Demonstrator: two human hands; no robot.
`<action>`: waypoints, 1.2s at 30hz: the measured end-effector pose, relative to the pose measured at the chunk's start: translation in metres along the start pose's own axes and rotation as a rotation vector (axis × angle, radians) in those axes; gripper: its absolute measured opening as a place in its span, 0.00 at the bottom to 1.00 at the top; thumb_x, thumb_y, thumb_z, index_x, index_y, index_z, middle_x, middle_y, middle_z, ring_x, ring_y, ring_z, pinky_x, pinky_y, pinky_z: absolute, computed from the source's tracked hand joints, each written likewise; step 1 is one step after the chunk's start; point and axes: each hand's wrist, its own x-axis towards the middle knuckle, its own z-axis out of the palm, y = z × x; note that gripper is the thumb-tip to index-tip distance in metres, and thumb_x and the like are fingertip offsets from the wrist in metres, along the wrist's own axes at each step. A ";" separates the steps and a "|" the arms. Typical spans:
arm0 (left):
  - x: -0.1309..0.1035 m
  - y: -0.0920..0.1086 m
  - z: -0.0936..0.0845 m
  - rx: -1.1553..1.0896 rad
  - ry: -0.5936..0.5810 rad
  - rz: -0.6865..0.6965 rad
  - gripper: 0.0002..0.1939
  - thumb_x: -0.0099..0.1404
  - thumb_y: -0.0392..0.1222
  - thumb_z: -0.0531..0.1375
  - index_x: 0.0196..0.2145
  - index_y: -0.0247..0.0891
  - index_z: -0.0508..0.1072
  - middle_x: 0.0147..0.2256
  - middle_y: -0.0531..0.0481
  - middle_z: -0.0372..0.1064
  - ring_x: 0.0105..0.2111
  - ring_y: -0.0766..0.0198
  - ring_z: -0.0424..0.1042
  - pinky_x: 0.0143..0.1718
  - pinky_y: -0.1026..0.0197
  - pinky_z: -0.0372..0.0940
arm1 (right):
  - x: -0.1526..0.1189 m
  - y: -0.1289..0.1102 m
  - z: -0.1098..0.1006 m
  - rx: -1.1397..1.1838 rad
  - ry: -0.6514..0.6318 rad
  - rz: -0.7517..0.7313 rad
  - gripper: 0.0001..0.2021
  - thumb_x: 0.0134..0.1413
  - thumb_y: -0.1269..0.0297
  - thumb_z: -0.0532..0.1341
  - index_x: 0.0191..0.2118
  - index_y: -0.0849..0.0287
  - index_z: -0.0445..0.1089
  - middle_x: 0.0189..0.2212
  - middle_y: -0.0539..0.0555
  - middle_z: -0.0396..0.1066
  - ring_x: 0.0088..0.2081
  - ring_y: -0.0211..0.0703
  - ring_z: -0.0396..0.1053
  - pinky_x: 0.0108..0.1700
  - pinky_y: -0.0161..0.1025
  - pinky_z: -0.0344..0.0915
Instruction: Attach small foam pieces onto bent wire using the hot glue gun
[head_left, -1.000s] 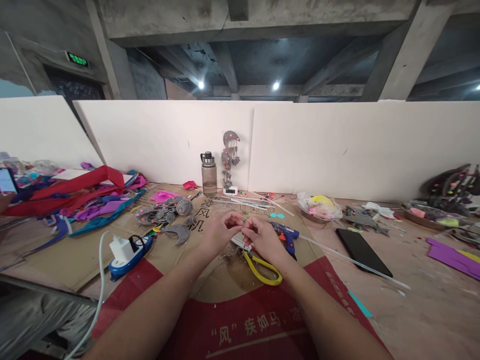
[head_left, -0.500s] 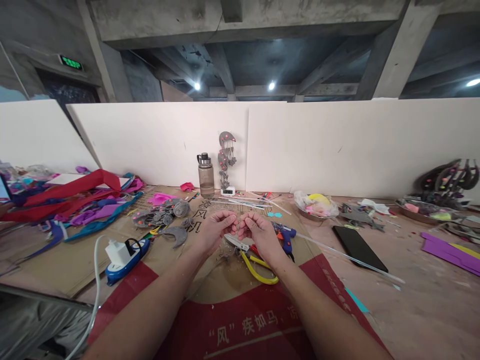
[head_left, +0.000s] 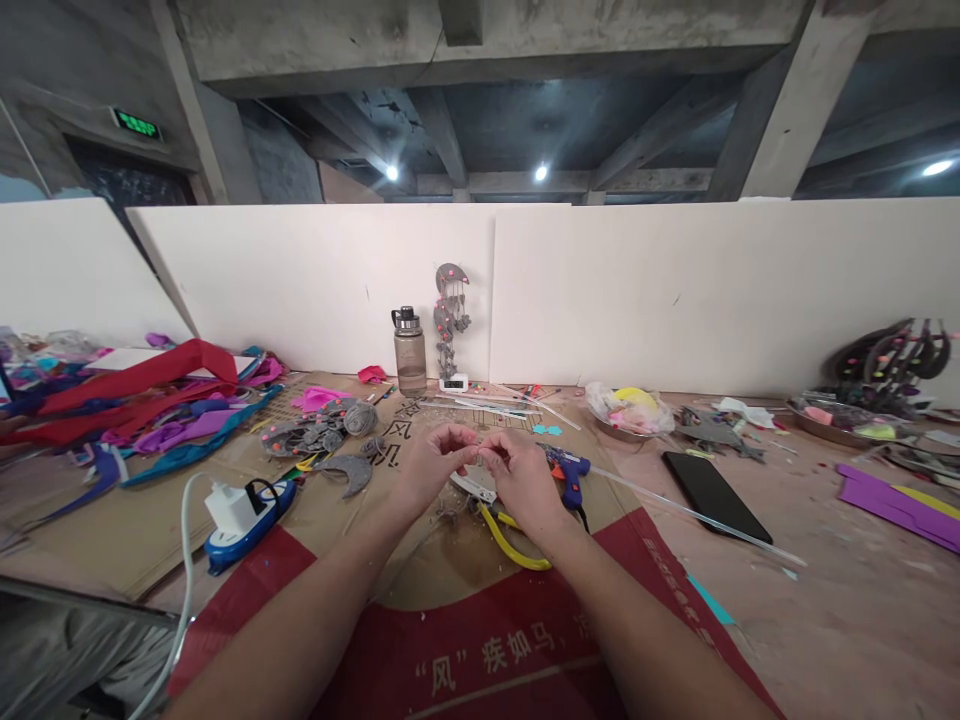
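Note:
My left hand [head_left: 439, 467] and my right hand [head_left: 517, 475] meet above the middle of the work mat, fingertips pinched together and touching. Whatever lies between the fingers is too small to make out. Just below them lie scissors with yellow handles [head_left: 517, 550], their blades partly hidden by my right hand. A blue glue gun [head_left: 572, 480] rests right of my right hand. Left of my left hand are a grey felt crescent [head_left: 352, 472] and a ball of grey yarn [head_left: 361, 418].
A bottle [head_left: 410, 355] and a small white clock [head_left: 454, 383] stand near the white partition, below a hanging felt ornament [head_left: 451, 300]. A phone [head_left: 716, 497] and a clear glue stick [head_left: 697, 517] lie right. A blue power strip [head_left: 251, 528] and coloured felt strips [head_left: 142, 380] are left.
My hands have drawn closer together, so the fingertips that were slightly apart now touch. The view has shifted a little; the things on the table have stayed in place.

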 end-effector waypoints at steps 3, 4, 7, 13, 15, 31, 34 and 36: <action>0.001 -0.003 0.000 0.098 0.036 0.042 0.12 0.53 0.44 0.67 0.33 0.35 0.74 0.30 0.50 0.71 0.29 0.66 0.67 0.28 0.65 0.62 | -0.003 0.001 0.003 -0.173 -0.038 -0.002 0.06 0.60 0.70 0.53 0.32 0.56 0.65 0.32 0.54 0.70 0.35 0.44 0.65 0.38 0.39 0.58; 0.001 -0.005 0.000 0.132 0.041 0.067 0.10 0.53 0.43 0.66 0.33 0.36 0.74 0.30 0.50 0.71 0.29 0.66 0.68 0.28 0.65 0.62 | -0.004 0.002 0.005 -0.231 -0.045 -0.002 0.07 0.60 0.70 0.52 0.32 0.57 0.64 0.33 0.55 0.70 0.36 0.45 0.65 0.37 0.39 0.57; 0.002 -0.009 -0.001 0.193 0.046 0.116 0.08 0.54 0.42 0.65 0.32 0.37 0.75 0.29 0.51 0.72 0.29 0.66 0.68 0.29 0.65 0.62 | -0.005 0.002 0.010 -0.328 -0.056 0.005 0.07 0.60 0.70 0.51 0.31 0.57 0.63 0.32 0.56 0.69 0.35 0.45 0.64 0.36 0.39 0.55; 0.001 -0.004 -0.001 -0.002 -0.044 0.013 0.12 0.54 0.44 0.67 0.34 0.35 0.75 0.27 0.51 0.70 0.26 0.68 0.65 0.27 0.65 0.61 | 0.001 0.006 0.010 -0.168 -0.015 0.083 0.04 0.53 0.72 0.54 0.30 0.57 0.61 0.28 0.52 0.67 0.31 0.41 0.63 0.34 0.37 0.55; 0.001 -0.003 -0.001 -0.107 -0.060 -0.019 0.13 0.54 0.45 0.67 0.34 0.35 0.75 0.25 0.52 0.68 0.24 0.69 0.64 0.26 0.65 0.61 | 0.003 0.008 0.008 -0.089 0.012 0.099 0.04 0.54 0.70 0.54 0.29 0.56 0.61 0.28 0.51 0.66 0.30 0.40 0.62 0.34 0.37 0.56; 0.004 -0.005 -0.006 -0.288 -0.138 -0.236 0.18 0.49 0.50 0.70 0.27 0.31 0.75 0.25 0.48 0.71 0.22 0.71 0.66 0.22 0.67 0.60 | 0.001 0.001 -0.001 -0.004 0.026 -0.099 0.07 0.58 0.70 0.55 0.34 0.55 0.69 0.33 0.52 0.71 0.37 0.43 0.67 0.41 0.40 0.61; 0.005 -0.006 -0.009 -0.270 -0.152 -0.255 0.17 0.48 0.49 0.71 0.26 0.31 0.76 0.24 0.49 0.71 0.22 0.71 0.66 0.23 0.68 0.61 | 0.001 0.002 -0.001 -0.101 0.001 -0.126 0.06 0.57 0.71 0.55 0.32 0.55 0.67 0.30 0.51 0.69 0.34 0.42 0.65 0.38 0.38 0.60; 0.005 -0.005 -0.010 -0.255 -0.176 -0.263 0.16 0.48 0.48 0.71 0.25 0.31 0.76 0.23 0.49 0.70 0.21 0.71 0.66 0.23 0.67 0.61 | 0.002 0.004 0.001 -0.135 0.001 -0.090 0.05 0.55 0.71 0.55 0.30 0.56 0.65 0.28 0.51 0.67 0.32 0.41 0.64 0.36 0.38 0.58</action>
